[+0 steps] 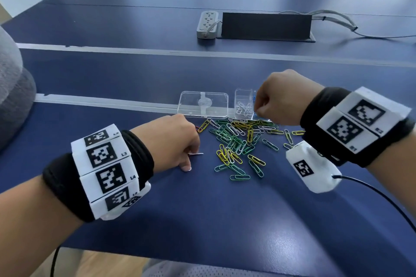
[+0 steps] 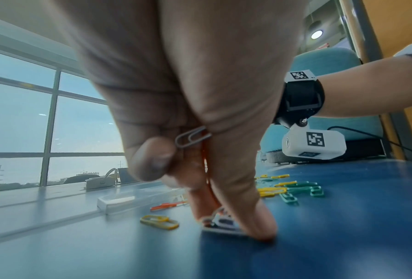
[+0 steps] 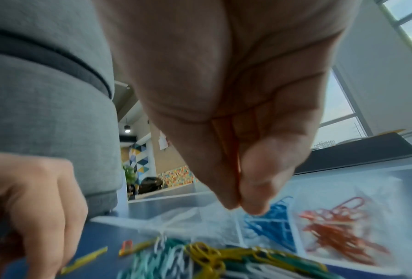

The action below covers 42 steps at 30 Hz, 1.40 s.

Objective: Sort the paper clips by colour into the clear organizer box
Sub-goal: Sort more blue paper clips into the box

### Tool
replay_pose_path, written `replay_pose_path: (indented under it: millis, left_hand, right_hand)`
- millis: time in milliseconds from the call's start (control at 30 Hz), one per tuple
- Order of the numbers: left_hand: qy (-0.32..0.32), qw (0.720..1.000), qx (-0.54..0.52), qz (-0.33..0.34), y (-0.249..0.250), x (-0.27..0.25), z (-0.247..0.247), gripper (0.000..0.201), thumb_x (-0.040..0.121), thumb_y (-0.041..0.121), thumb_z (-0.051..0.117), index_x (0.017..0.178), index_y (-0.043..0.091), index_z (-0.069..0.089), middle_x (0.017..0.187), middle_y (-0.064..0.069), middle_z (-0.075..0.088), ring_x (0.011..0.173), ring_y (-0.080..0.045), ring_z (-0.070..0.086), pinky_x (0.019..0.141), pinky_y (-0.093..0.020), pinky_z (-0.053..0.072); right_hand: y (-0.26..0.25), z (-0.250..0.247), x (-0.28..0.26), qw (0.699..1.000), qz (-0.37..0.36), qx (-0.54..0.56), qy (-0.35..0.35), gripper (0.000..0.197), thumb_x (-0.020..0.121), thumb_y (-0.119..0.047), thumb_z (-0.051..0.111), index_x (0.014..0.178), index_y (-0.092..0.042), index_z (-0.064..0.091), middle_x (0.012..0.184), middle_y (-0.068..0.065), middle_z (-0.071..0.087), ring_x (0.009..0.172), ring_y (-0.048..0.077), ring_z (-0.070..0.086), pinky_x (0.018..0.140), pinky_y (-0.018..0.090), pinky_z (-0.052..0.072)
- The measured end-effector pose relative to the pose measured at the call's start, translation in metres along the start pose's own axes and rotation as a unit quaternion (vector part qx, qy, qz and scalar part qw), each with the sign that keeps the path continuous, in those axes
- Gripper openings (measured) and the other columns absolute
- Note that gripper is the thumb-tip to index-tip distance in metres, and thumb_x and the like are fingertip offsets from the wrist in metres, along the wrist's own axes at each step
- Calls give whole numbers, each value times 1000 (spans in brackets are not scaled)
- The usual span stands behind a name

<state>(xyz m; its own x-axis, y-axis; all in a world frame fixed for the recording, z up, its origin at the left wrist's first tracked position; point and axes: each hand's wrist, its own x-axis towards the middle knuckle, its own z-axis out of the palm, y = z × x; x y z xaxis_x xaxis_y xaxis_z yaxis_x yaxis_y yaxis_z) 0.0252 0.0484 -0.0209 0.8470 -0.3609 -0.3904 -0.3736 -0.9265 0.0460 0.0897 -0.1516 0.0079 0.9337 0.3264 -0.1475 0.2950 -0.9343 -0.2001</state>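
Note:
A pile of green, yellow and white paper clips (image 1: 238,141) lies on the blue table in front of the clear organizer box (image 1: 242,93). My left hand (image 1: 190,159) is low at the pile's left edge. It pinches a white paper clip (image 2: 221,225) against the table. A second white clip (image 2: 191,138) and a red clip (image 2: 206,169) are tucked in its palm. My right hand (image 3: 240,206) hovers over the box with thumb and fingertips pressed together, above the blue clips (image 3: 271,224). Red clips (image 3: 338,232) fill the compartment beside them. An orange streak shows between the fingers. I cannot tell if it is a clip.
The box's clear lid (image 1: 202,105) lies just left of the box. A power strip (image 1: 207,24), a black cable flap (image 1: 265,26) and grey cables (image 1: 337,20) sit further back. A grey upholstered chair (image 1: 11,96) stands at the left edge.

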Motion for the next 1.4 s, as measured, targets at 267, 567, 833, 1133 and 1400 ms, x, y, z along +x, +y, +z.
replay_pose_path:
  millis: [267,567,833,1133,1400]
  left_hand:
    - [-6,999,15,37,-5,-8,0,16,85,34,56,86,24,69,82,10,67,73,-7,49,72,-18,42]
    - [16,999,-36,38,9,1,-8,9,78,25,56,70,23,52,68,5,57,66,-16,51,65,-26,44]
    - [124,986,-79,75,35,61,-39,26,93,17,45,113,14,60,110,-6,64,97,-20,56,89,-26,41]
    - [80,992,88,29,59,107,-49,27,92,10,50,114,8,65,116,-11,64,112,-27,58,97,-35,48]
    - [151,984,-90,-17,55,100,-50,31,83,-4,49,112,9,50,109,-14,61,100,-31,58,88,-39,50]
  right_hand:
    - [9,19,-8,990,26,-129,-54,33,78,-7,56,51,-11,38,57,3,41,49,18,41,58,25,40]
    - [15,17,-13,996,17,-72,-58,15,77,-20,56,73,-10,66,72,9,60,75,31,61,63,25,44]
    - [24,15,-24,998,7,-29,-49,19,74,-29,62,76,-11,69,82,9,70,81,29,64,69,30,54]
    - [24,15,-35,998,-18,-12,-55,23,76,-26,58,80,-7,68,85,11,70,86,30,63,77,36,55]
    - [22,13,-34,999,-13,4,-51,20,79,-24,56,84,-11,70,84,9,70,78,26,58,69,27,48]
